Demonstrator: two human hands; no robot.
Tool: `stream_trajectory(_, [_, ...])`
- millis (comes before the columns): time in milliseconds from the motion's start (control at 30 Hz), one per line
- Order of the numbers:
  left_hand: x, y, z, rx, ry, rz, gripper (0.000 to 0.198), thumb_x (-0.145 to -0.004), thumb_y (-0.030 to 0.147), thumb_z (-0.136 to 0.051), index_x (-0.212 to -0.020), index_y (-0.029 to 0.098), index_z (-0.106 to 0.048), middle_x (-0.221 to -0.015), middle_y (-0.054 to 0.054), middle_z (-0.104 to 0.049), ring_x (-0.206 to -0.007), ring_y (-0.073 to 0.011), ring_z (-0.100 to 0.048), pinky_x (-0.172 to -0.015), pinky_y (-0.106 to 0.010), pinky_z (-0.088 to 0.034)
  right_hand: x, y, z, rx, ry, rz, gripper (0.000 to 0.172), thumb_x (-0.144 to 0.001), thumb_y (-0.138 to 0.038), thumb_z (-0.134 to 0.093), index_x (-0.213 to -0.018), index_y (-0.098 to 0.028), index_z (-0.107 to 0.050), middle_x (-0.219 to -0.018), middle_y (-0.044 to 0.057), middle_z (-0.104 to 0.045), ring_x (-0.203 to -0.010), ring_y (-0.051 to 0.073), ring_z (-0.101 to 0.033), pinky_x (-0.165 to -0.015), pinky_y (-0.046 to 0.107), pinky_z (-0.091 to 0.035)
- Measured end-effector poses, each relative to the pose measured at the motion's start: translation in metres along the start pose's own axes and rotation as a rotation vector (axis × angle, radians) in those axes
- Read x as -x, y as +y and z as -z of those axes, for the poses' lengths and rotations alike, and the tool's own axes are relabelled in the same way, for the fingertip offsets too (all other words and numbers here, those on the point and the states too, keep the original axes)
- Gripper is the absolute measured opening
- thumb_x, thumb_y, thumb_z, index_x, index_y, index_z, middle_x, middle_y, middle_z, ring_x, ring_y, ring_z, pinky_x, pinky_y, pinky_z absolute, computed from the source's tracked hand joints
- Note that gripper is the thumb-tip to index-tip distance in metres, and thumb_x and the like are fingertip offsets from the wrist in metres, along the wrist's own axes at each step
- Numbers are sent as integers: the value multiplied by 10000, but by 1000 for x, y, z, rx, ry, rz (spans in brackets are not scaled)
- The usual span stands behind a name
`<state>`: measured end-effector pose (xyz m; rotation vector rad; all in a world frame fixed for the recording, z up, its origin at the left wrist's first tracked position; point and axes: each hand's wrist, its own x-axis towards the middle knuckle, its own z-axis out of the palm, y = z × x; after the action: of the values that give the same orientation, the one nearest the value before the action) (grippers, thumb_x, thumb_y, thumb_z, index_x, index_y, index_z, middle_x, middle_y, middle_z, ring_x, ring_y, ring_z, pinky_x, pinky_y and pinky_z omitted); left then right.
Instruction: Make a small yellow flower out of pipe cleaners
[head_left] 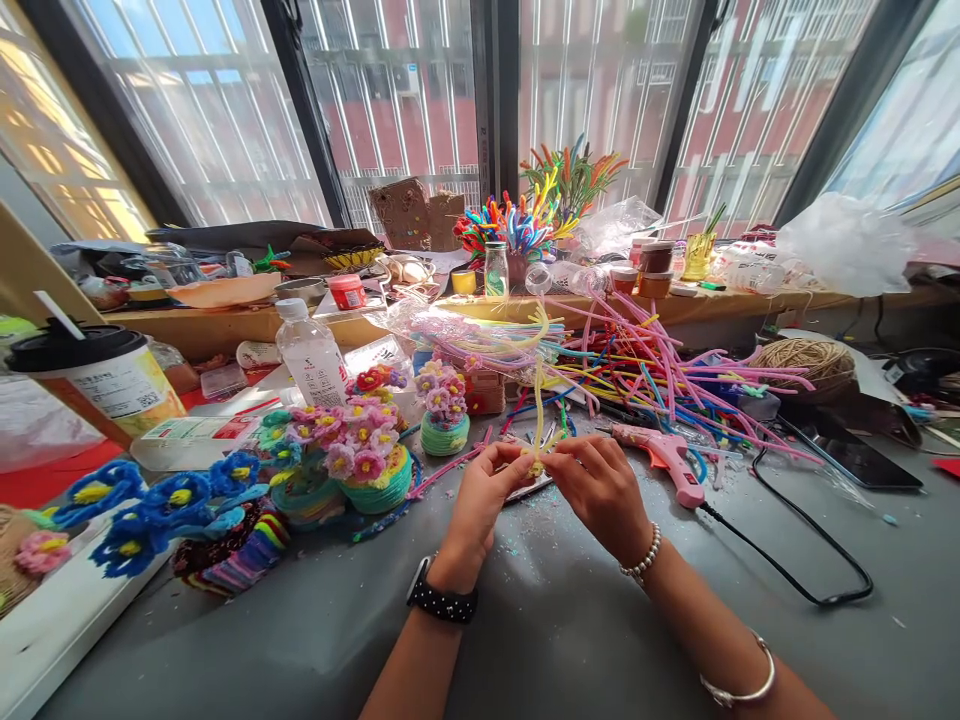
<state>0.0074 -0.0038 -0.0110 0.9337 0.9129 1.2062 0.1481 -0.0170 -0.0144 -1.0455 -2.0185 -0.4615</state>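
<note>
Fingers: left hand and right hand both clamped on the yellow pipe cleaner, middle of the worktop!
Writing: cup and bottle labels, too small to read.
Surface: grey, scraps scattered; windows behind.

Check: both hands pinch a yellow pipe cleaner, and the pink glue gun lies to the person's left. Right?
Wrong side: the head view shows the pink glue gun lying to the person's right. The left hand and right hand do pinch the yellow pipe cleaner.
</note>
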Motion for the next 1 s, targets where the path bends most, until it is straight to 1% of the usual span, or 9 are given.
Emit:
stream_trajectory(167, [2, -1, -3, -224, 79, -242, 153, -578, 261, -651, -653, 159, -563, -659, 0, -584, -629, -125, -544, -615, -225, -428, -1, -8, -5, -39, -24, -115, 171, -819, -189, -410, -759, -174, -570, -769, 67, -568, -748, 186, -490, -680, 314, -368])
stream_trajectory(367, [9, -2, -6, -569, 67, -535, 58, -686, 240, -549, -702, 218, -600, -740, -20, -587, -733, -158, -519, -701, -235, -373, -2, -9, -9, -361, -83, -403, 121, -772, -215, -476, -682, -171, -544, -738, 57, -556, -731, 185, -498, -648, 300, -393])
stream_trajectory(433, [9, -4, -5, -613, 57, -578, 86, -698, 224, -536, -754, 240, -599, -765, -18, -585, -757, -164, -507, -729, -238, -350, -3, -7, -9, -504, -130, -556, 124, -747, -244, -508, -672, -164, -567, -725, 56, -574, -686, 178, -506, -613, 293, -394])
stream_trajectory(533, [9, -7, -4, -595, 53, -578, 150, -694, 217, -543, -830, 266, -582, -793, -12, -591, -767, -168, -511, -737, -239, -342, -5, -5, -7, -775, -213, -787, 153, -712, -280, -536, -672, -156, -617, -716, 49, -608, -639, 164, -517, -569, 274, -388])
stream_trajectory(667, [10, -10, -3, -654, 16, -611, 166, -707, 207, -530, -859, 265, -560, -811, -16, -596, -783, -163, -523, -742, -239, -347, -8, -5, 0, -1049, -335, -1009, 159, -683, -285, -544, -691, -172, -655, -655, 13, -617, -549, 121, -488, -464, 220, -333])
stream_trajectory(733, [10, -10, -4, -656, 28, -629, 148, -707, 210, -532, -849, 252, -540, -805, -18, -593, -774, -155, -531, -743, -243, -356, -9, -4, 3, -1093, -362, -1030, 170, -680, -301, -545, -698, -172, -654, -649, 7, -614, -529, 110, -471, -450, 213, -316])
stream_trajectory(800, [8, -9, -4, -588, 75, -615, 172, -699, 224, -544, -864, 240, -498, -788, -13, -581, -759, -148, -542, -735, -250, -377, -10, -3, 5, -1078, -336, -962, 188, -680, -323, -551, -712, -165, -649, -693, 17, -619, -596, 125, -498, -516, 224, -354])
stream_trajectory(900, [4, -7, -2, -421, 131, -505, 291, -695, 254, -550, -942, 235, -399, -739, 6, -562, -715, -139, -560, -692, -266, -420, -11, -1, 5, -923, -293, -818, 230, -721, -344, -512, -743, -153, -638, -743, 40, -617, -691, 154, -518, -621, 250, -377])
stream_trajectory(1000, [0, -6, 0, -301, 136, -381, 388, -685, 274, -561, -999, 233, -337, -693, 24, -556, -670, -132, -569, -660, -274, -441, -11, -1, 4, -763, -275, -729, 271, -773, -348, -439, -739, -153, -625, -742, 50, -603, -681, 157, -514, -616, 254, -372])
